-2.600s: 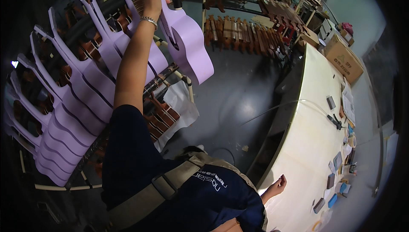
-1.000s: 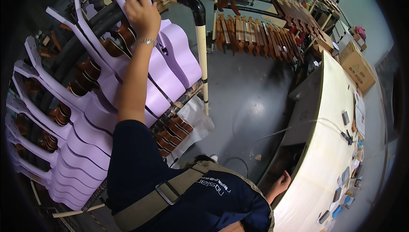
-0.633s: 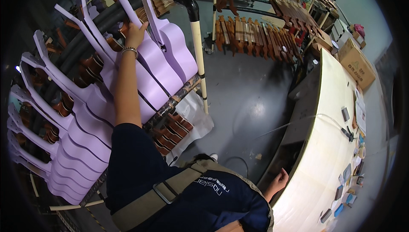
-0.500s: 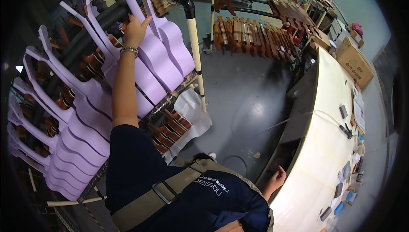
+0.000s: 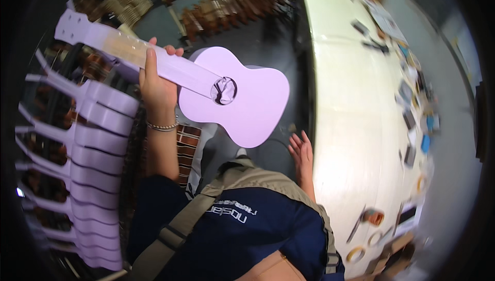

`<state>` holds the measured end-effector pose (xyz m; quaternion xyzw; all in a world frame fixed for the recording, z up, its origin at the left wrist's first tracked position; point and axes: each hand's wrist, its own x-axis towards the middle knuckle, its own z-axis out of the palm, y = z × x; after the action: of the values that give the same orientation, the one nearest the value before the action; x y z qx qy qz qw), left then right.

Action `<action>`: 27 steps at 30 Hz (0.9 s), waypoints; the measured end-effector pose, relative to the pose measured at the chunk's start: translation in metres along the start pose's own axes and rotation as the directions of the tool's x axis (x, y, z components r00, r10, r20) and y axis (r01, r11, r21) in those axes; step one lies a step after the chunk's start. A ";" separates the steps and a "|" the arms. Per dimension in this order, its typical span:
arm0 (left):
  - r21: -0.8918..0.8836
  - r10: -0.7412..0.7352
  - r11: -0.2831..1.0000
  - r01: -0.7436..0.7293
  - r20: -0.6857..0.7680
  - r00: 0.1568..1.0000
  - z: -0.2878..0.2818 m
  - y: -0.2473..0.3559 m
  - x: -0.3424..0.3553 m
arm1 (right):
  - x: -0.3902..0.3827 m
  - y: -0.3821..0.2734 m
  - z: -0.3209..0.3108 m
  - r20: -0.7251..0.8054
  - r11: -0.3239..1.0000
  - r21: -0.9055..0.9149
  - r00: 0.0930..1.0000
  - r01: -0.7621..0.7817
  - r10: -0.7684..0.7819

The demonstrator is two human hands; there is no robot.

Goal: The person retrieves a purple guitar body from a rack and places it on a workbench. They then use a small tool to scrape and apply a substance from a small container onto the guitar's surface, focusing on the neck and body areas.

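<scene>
A lilac ukulele (image 5: 252, 95), shaped like a small guitar, hangs in the air before me with its front toward me. My left hand (image 5: 159, 82) is wrapped round its neck, thumb on top and fingertips showing at the far side. The headstock points up and left; the body lies to the right. Tape covers part of the neck, and crumpled lilac material shows inside the round sound hole (image 5: 224, 90). Beside the table's near left edge, my right hand (image 5: 303, 152) is held with fingers apart, touching nothing I can see.
A rack of several lilac instruments (image 5: 98, 178) stands at my left. Along my right runs a long cream table (image 5: 350, 126), with sanding blocks, tape rolls (image 5: 356, 253) and a black tool (image 5: 376, 46) on it. Brown necks (image 5: 232, 10) stand in a row at the back.
My left hand has lifted the lilac ukulele out of the rack and swung it to the right, in front of me. My view has turned right. My right hand has risen and spread its fingers.
</scene>
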<state>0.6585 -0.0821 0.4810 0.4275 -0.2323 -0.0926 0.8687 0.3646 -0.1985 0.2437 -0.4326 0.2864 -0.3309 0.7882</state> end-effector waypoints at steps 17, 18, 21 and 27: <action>-0.127 -0.531 0.776 0.618 0.398 0.748 0.154 -0.170 -0.112 | -0.087 -0.066 -0.088 -0.632 0.886 0.331 0.774 0.325 -0.048; -0.125 -0.542 0.765 0.632 0.406 0.736 0.157 -0.178 -0.110 | -0.088 -0.069 -0.089 -0.654 0.885 0.320 0.754 0.338 -0.051; -0.124 -0.594 0.712 0.691 0.419 0.687 0.166 -0.203 -0.103 | -0.088 -0.072 -0.092 -0.723 0.885 0.266 0.687 0.381 -0.079; -0.131 -0.642 0.615 0.778 0.490 0.590 0.175 -0.242 -0.091 | -0.085 -0.073 -0.093 -0.739 0.884 0.165 0.648 0.438 -0.184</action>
<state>0.5039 -0.3212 0.3533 0.3034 -0.1899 -0.5585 0.7483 0.2236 -0.2092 0.2784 -0.1782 0.4256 -0.6454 0.6087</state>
